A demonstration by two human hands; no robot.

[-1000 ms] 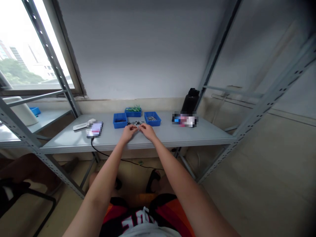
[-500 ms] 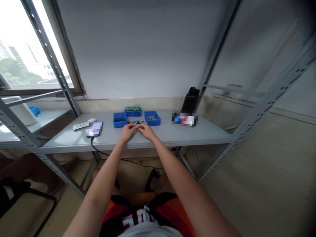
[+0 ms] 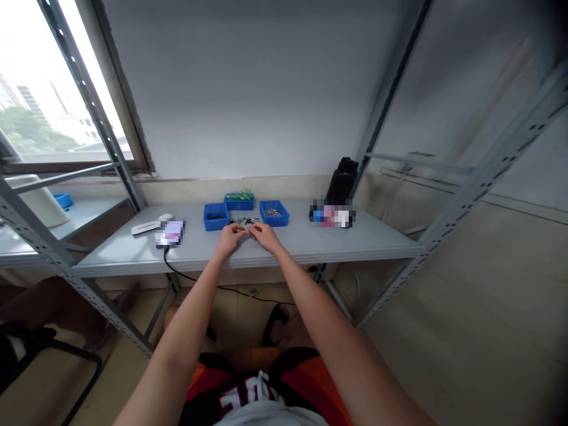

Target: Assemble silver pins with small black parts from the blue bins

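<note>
Head view, middle of the frame: both my arms reach forward from the bottom edge to the grey shelf board (image 3: 310,239), and my left hand (image 3: 231,238) and right hand (image 3: 265,235) meet at their fingertips just above the centre. The fingers of both hands are curled in and pinched together on something small between them, but it is too tiny and blurred for me to say what it is or which hand really has it. Just above my fingertips lies a little heap of small metal parts (image 3: 245,221), touching or nearly touching them. Three blue trays stand behind that heap: the left blue tray (image 3: 215,216) with dark contents, the back blue tray (image 3: 239,202) with green pieces, and the right blue tray (image 3: 274,212) with shiny bits. Left of centre a phone (image 3: 170,231) lies flat with a black cable (image 3: 190,277) hanging off the front edge, and a white flat device (image 3: 146,225) rests beside it. Right of centre a black bottle (image 3: 342,180) stands upright against the wall.
</note>
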